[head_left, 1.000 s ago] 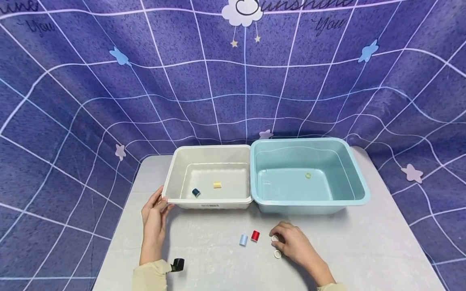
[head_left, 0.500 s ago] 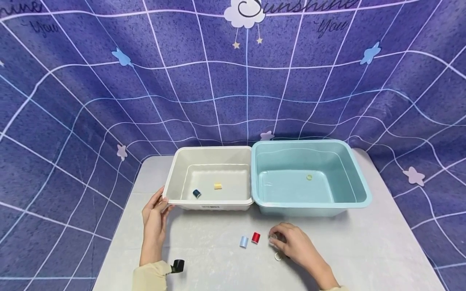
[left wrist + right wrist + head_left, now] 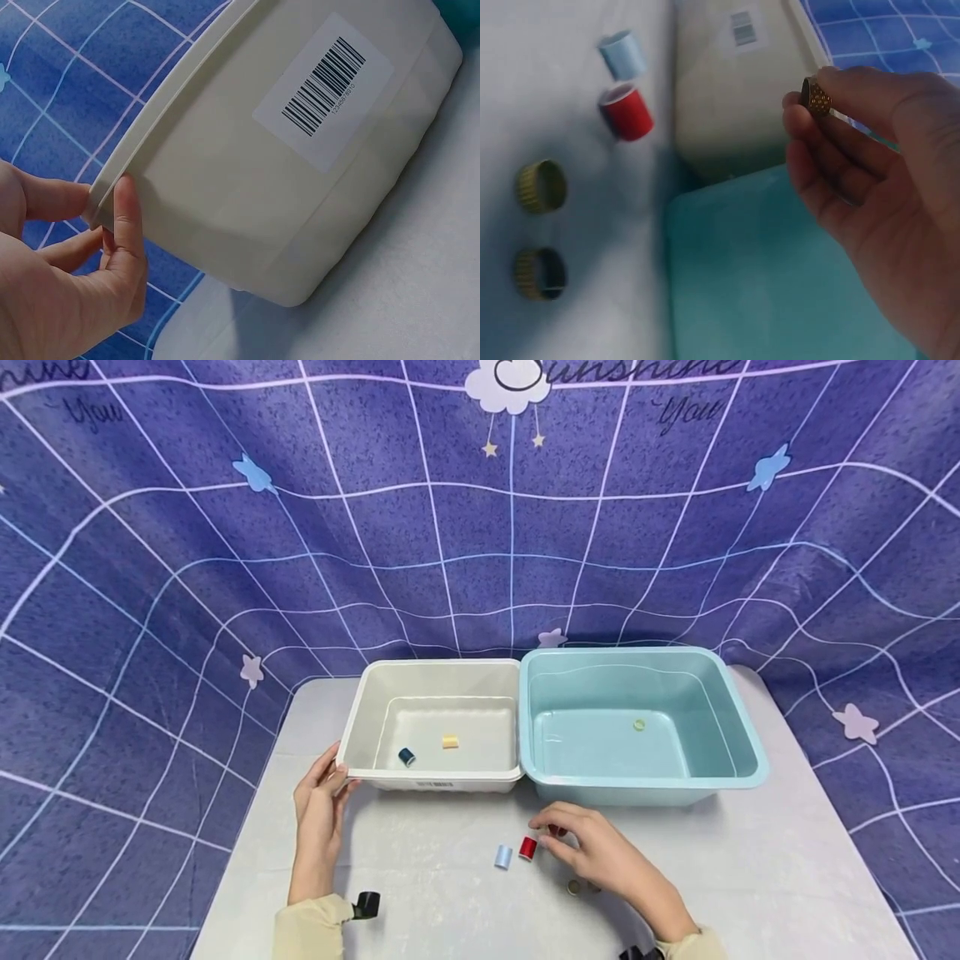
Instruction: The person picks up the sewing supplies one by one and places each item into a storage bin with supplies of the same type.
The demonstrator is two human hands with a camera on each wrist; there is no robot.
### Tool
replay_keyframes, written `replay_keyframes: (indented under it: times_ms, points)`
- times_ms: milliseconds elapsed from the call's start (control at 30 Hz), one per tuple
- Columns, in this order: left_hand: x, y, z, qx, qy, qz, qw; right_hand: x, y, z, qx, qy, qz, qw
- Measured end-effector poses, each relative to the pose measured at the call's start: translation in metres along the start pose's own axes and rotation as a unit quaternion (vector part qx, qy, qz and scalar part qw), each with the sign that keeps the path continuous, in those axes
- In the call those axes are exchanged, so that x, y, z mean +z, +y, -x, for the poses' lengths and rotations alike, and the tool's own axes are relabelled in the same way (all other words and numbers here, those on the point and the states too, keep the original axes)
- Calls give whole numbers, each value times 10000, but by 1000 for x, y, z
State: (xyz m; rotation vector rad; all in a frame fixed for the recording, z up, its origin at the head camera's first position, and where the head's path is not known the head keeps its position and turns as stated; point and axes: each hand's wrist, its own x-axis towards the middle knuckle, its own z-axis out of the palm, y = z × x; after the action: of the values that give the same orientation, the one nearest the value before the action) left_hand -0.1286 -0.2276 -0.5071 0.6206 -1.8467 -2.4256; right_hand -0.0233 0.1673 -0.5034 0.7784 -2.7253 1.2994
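My left hand grips the front left corner of the white bin, thumb and fingers at the rim. Between thumb and fingertips my right hand pinches a dimpled gold ring thimble, raised in front of the blue bin. Two more ring thimbles, one nearer the spools and one farther, lie on the table. Close to the right fingertips in the head view are a red thread spool and a light blue thread spool.
Inside the white bin lie a dark blue spool and a yellow spool. One gold ring is on the blue bin's floor. Both bins stand side by side at the back of the table, before a purple grid-patterned curtain.
My right hand has picked a ring thimble off the table and moved up and left, nearer the red spool. My left hand has stayed on the white bin's corner.
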Motion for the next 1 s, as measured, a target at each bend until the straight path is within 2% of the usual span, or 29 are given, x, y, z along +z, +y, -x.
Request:
replay_keyframes:
  times_ms: [167, 367, 1000]
  points:
    - [1, -1, 0, 25, -2, -81, 10000, -4, -6, -9, -213, -42, -231, 9995]
    - [1, -1, 0, 33, 1, -87, 10000, -7, -10, -18, -488, -2, -190, 9986]
    - [2, -1, 1, 91, 44, 11, 9999, -18, -34, -46, -787, -357, -60, 9962]
